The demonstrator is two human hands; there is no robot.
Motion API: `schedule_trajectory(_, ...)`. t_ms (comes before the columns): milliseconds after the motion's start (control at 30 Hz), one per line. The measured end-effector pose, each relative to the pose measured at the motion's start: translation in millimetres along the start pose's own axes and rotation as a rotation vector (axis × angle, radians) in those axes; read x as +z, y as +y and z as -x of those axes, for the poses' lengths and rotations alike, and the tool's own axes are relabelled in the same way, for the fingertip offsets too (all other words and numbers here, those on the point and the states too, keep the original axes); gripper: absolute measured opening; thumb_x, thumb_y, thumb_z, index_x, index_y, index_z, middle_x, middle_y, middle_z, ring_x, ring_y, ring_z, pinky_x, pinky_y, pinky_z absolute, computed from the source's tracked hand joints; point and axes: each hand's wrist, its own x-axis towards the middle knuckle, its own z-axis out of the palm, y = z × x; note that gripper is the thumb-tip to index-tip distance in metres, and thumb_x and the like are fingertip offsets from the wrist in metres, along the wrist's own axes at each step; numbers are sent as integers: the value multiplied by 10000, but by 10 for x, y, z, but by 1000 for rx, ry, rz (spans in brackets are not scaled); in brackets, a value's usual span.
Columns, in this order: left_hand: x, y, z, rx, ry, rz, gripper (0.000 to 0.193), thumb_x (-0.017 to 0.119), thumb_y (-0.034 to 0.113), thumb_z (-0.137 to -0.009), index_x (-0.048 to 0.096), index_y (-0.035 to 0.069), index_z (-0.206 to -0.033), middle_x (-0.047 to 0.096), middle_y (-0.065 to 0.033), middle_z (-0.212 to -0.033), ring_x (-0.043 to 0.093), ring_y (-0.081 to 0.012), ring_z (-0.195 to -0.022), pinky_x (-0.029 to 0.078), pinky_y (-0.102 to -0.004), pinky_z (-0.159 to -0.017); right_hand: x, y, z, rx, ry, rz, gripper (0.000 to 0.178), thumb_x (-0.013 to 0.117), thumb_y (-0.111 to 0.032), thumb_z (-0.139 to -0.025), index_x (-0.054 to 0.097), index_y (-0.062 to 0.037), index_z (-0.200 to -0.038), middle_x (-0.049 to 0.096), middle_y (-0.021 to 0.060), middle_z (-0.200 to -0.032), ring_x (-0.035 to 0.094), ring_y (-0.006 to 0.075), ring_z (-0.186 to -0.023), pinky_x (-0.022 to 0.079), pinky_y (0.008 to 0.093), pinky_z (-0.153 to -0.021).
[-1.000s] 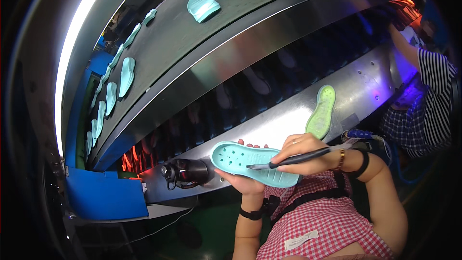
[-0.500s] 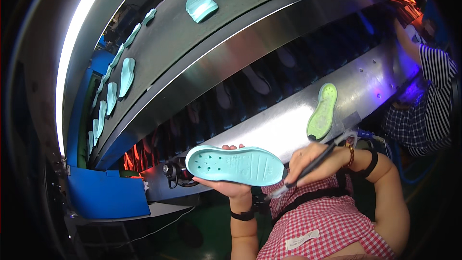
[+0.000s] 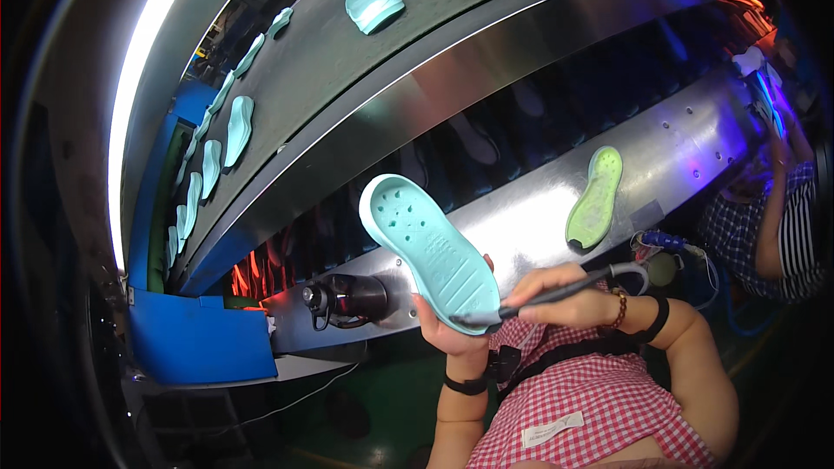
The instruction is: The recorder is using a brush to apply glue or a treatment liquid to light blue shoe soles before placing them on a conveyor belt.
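Shoe sole [image 3: 427, 250]: turquoise, perforated, tilted with toe toward upper left, centre of frame. Brush [image 3: 556, 292]: slim, dark handle, bristle tip touching the sole's heel edge.

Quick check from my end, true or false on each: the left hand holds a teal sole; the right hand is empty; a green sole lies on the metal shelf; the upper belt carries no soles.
1. The left hand holds a teal sole. True.
2. The right hand is empty. False: it holds a dark brush, tip at the sole's lower end.
3. A green sole lies on the metal shelf. True.
4. The upper belt carries no soles. False: several teal soles lie along it.
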Motion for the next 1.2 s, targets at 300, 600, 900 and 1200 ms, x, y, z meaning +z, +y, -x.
schedule_trajectory(300,36,-11,-37,-51,-62,283,533,352,459,-867,407,122,-1276,466,-91,-1246,459,-292,-1100,304,-539,-931,5,-102,-24,-296,-133,238,193,660,-34,-713,638,-13,-904,642,105,-929,606,198,-873,461,300,-800)
schedule_trajectory(600,-47,70,-58,-97,-168,26,589,407,479,-837,398,87,-1276,463,-127,-1242,470,-332,-1087,312,-571,-918,-246,-277,-158,-325,-289,373,164,677,-97,-715,644,-39,-865,651,86,-851,614,210,-832,456,310,-784)
schedule_trajectory(900,-90,162,-107,-522,-99,99,564,371,398,-855,383,13,-1267,483,-185,-1207,504,-342,-1061,354,-501,-934,-295,-407,-37,-333,-444,331,158,631,-99,-761,629,-26,-900,643,115,-910,620,242,-830,484,327,-766)
schedule_trajectory(1200,7,207,-98,-886,-109,-287,469,455,242,-872,409,-75,-1215,542,-190,-1102,576,-232,-959,462,-307,-847,-582,-546,-47,-104,-647,443,252,545,-78,-768,578,-58,-1017,609,98,-1037,585,258,-946,468,337,-774)
